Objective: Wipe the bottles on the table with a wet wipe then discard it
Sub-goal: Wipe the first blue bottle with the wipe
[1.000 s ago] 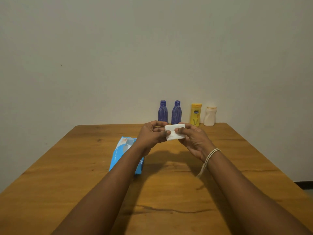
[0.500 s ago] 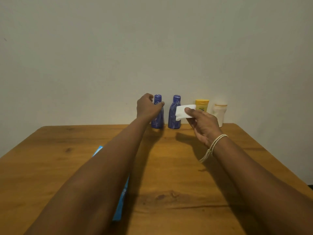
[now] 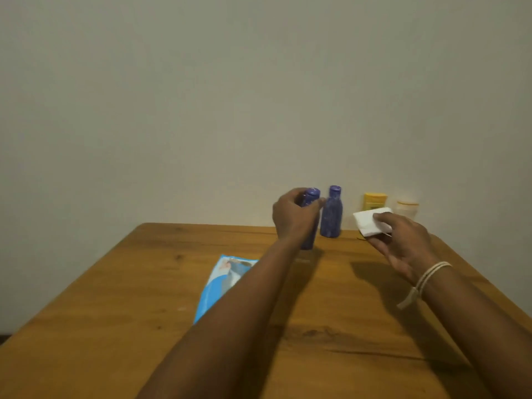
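My left hand [image 3: 293, 217] grips a purple bottle [image 3: 311, 197] around its body; the bottle is off the far row and nearer to me, and only its cap and base show past my fingers. A second purple bottle [image 3: 331, 214] stands upright by the wall. Right of it are a yellow bottle [image 3: 374, 199] and a pale white bottle [image 3: 407, 210], both partly hidden. My right hand [image 3: 403, 240] pinches a folded white wet wipe [image 3: 367, 223] in front of them, apart from the held bottle.
A blue wet-wipe pack [image 3: 221, 283] lies flat on the wooden table [image 3: 115, 326], partly under my left forearm. A plain wall rises just behind the bottles. A pale cord band circles my right wrist.
My left hand closed round the left purple bottle and drew it toward me, away from the row. My right hand with the wipe stayed near the yellow bottle. The camera view shifted.
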